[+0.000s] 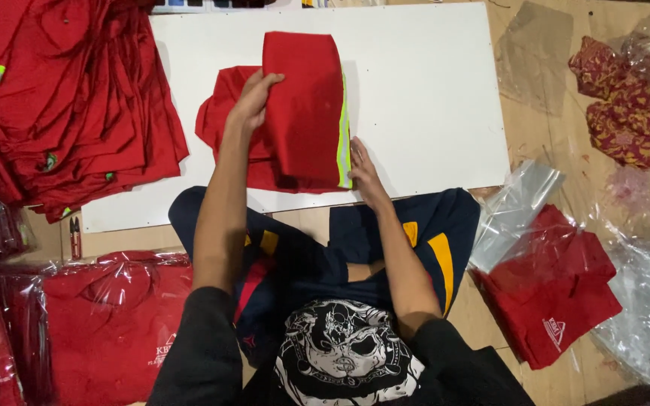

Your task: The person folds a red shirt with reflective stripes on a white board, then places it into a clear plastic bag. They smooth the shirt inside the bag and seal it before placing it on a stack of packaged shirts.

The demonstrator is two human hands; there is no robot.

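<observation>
A red shirt with a yellow-green reflective strip along its right edge lies partly folded on a white board. My left hand grips the upper left edge of the folded panel and holds it up. My right hand presses flat on the shirt's lower right corner beside the strip. More of the shirt's red cloth spreads out under the fold to the left.
A heap of unfolded red shirts lies at the left. Bagged red shirts sit at lower left. At right are a folded red shirt, clear plastic bags and a patterned red-yellow cloth on the wooden floor.
</observation>
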